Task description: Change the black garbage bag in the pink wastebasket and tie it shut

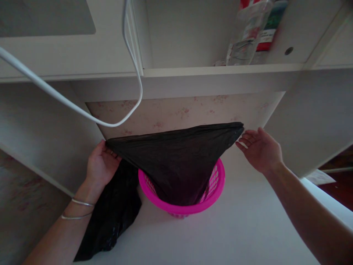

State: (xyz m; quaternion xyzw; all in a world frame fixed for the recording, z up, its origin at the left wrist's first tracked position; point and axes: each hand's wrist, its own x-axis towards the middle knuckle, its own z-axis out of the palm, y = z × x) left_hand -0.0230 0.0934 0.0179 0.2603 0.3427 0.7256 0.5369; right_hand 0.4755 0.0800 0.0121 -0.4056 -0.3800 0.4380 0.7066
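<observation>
A black plastic bag [179, 158] is stretched wide above a bright pink basket [182, 210] with lattice sides, its lower part hanging down inside. My left hand [102, 163], with two thin bangles on the wrist, is closed on the bag's left top corner. At the opposite corner is my right hand [260, 149], its fingers apart and right beside the bag's edge; I see no grip on it. More black plastic [116, 209] lies crumpled on the white surface left of the basket, partly behind my left forearm.
A white cable [110, 125] loops down in front at upper left. Above is a white shelf [193, 71] holding a clear plastic container [244, 44] and a red-and-green package [268, 33]. White side panels flank a flower-patterned back wall [171, 112].
</observation>
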